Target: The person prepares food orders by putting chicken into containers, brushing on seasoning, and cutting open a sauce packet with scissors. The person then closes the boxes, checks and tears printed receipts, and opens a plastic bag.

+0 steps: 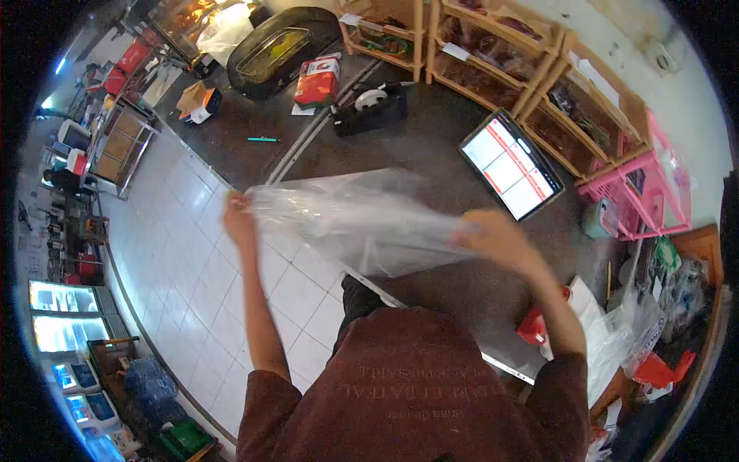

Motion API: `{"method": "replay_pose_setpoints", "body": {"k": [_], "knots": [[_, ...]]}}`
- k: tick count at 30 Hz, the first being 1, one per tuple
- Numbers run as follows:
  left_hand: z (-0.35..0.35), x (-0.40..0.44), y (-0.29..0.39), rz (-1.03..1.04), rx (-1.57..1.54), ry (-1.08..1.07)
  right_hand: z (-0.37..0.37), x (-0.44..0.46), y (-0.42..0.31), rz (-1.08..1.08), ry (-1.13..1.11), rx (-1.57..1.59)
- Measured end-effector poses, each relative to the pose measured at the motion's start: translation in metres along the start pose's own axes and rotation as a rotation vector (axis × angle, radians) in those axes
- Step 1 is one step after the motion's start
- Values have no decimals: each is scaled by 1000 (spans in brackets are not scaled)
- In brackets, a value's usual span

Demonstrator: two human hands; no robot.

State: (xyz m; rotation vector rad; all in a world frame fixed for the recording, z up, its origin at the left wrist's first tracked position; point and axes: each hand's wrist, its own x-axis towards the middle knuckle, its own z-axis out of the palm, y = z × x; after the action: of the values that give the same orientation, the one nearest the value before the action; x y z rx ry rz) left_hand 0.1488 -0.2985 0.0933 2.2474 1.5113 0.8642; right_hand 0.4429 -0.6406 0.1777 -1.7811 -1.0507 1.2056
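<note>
A clear plastic bag (pixel 354 219) is stretched between my two hands, blurred by motion, above the edge of the dark counter. Its left end is gripped by my left hand (pixel 239 206), which has closed fingers. At the other end my right hand (pixel 489 235) grips the plastic, its fingers smeared. Beyond the bag, a tablet (pixel 512 164) with a red and white screen lies on the dark counter (pixel 439 181).
Wooden racks (pixel 493 54) line the counter's back, beside a pink basket (pixel 647 185). A black tape dispenser (pixel 369 108), a red packet (pixel 317 81) and a teal pen (pixel 264 139) lie further off. Plastic bags (pixel 627 327) sit at the right.
</note>
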Motion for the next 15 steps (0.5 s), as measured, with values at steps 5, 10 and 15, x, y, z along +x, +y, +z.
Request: {"method": "replay_pose_setpoints", "body": {"k": [5, 10, 15], "knots": [[27, 26, -39, 276, -1, 81, 3, 74, -57, -99, -181, -196], [104, 25, 8, 462, -369, -873, -37, 223, -47, 38, -437, -379], [138, 33, -10, 297, -483, -932, -39, 420, -121, 16, 332, -266]]}}
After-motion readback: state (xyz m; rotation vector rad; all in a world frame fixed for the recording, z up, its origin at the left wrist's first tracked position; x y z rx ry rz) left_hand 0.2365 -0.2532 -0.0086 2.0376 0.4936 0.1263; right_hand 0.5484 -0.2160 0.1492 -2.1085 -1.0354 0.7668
